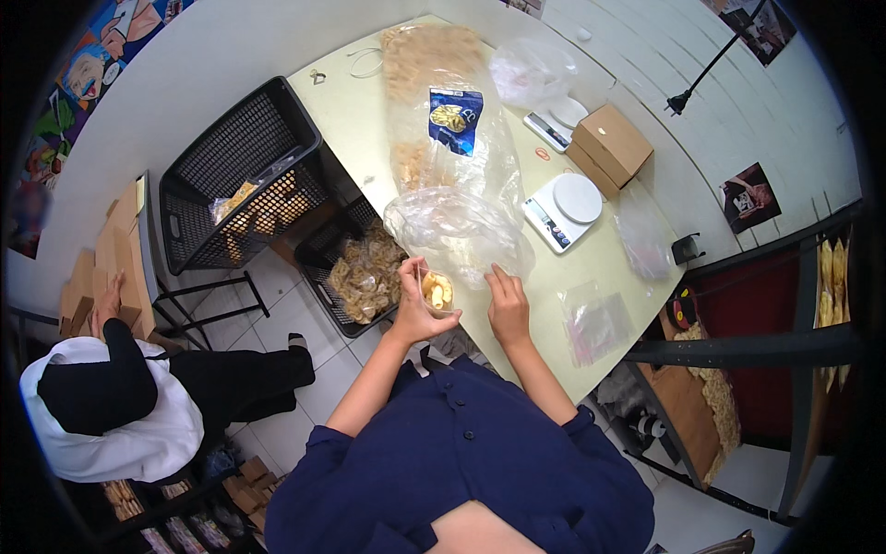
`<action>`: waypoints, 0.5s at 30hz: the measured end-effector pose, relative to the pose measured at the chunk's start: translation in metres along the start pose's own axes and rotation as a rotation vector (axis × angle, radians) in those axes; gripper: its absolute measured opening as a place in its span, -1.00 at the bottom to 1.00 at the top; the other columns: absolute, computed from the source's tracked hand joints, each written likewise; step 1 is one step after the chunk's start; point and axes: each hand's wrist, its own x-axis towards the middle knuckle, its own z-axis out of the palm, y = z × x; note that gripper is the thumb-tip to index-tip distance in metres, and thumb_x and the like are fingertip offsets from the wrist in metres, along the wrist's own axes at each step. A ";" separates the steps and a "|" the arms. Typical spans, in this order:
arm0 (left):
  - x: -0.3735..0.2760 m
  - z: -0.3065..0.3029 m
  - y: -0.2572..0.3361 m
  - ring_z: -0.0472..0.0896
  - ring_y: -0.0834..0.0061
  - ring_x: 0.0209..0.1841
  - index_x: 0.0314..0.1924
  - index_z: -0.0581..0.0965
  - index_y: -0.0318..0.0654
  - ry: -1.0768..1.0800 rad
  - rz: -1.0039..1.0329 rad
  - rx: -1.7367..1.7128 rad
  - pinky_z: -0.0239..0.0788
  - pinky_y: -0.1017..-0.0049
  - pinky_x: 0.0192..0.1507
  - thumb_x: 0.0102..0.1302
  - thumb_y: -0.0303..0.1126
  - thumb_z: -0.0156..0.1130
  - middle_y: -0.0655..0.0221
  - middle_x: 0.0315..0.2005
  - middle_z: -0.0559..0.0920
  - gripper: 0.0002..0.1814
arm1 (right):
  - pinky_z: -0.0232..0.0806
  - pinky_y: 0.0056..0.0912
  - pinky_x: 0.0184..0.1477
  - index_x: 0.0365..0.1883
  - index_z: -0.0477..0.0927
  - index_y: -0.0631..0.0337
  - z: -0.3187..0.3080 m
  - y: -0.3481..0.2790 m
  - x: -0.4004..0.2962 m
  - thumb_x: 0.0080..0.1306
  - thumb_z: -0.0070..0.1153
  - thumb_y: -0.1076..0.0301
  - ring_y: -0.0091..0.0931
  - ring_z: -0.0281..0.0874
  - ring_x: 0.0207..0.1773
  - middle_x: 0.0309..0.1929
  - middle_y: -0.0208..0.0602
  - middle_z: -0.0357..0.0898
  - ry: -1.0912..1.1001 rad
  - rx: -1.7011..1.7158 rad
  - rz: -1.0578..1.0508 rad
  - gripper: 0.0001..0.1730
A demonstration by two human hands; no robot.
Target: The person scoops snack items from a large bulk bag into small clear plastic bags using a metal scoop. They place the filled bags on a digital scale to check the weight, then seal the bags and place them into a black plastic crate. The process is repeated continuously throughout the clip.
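Note:
My left hand [415, 305] holds a small clear plastic bag [437, 291] with pale yellow tube-shaped snack pieces in it, at the table's near edge. To its right, my right hand [507, 305] has its fingers loosely bent at the crumpled mouth of a large clear plastic bag [460, 228]; whether they touch the film I cannot tell. The large bag lies along the table [609, 277], with many snack pieces in its far part and a blue printed label [455, 121] on it. A white kitchen scale [562, 211] stands right of the bag.
Cardboard boxes [610, 149] and a second scale [554, 124] stand at the back right. Flat clear bags [597, 325] lie at the right. Black plastic crates [239, 173] with bagged snacks are on the left. Further left, a person [118, 408] reaches to cardboard boxes [114, 277].

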 end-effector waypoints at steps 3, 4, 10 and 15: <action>0.003 -0.003 0.009 0.16 0.31 0.06 0.11 -0.10 -0.35 -0.046 -0.006 0.020 -0.01 0.41 0.14 -0.33 -0.32 0.37 0.18 -0.05 0.08 0.05 | 0.30 -0.33 -0.16 -0.25 0.49 0.28 0.005 -0.002 -0.005 -0.09 -0.04 0.61 -0.30 0.36 -0.14 -0.01 -0.16 0.39 -0.051 -0.026 0.006 -0.64; 0.005 -0.002 0.015 0.15 0.31 0.06 0.11 -0.10 -0.35 -0.065 -0.012 0.007 -0.02 0.40 0.15 -0.33 -0.32 0.37 0.18 -0.05 0.07 0.05 | 0.27 -0.31 -0.13 -0.24 0.49 0.27 0.004 -0.001 -0.007 -0.07 -0.02 0.58 -0.29 0.35 -0.12 0.01 -0.16 0.38 -0.098 -0.010 0.012 -0.66; 0.015 0.005 0.029 0.17 0.29 0.04 0.11 -0.09 -0.34 -0.074 0.077 0.017 0.02 0.37 0.10 -0.34 -0.27 0.41 0.14 -0.06 0.09 0.08 | 0.09 -0.24 0.03 -0.19 0.50 0.18 -0.037 -0.025 0.003 0.05 0.06 0.36 -0.27 0.29 0.00 0.04 -0.18 0.35 -0.053 0.128 0.105 -0.69; 0.030 0.009 0.056 0.29 0.22 -0.13 0.05 -0.01 -0.31 -0.042 0.199 0.231 0.16 0.34 -0.04 -0.39 -0.21 0.45 0.10 -0.15 0.20 0.04 | 0.02 -0.20 0.10 -0.21 0.53 0.11 -0.102 -0.055 0.030 0.10 0.05 0.15 -0.22 0.22 0.10 0.07 -0.18 0.33 0.070 0.363 -0.023 -0.67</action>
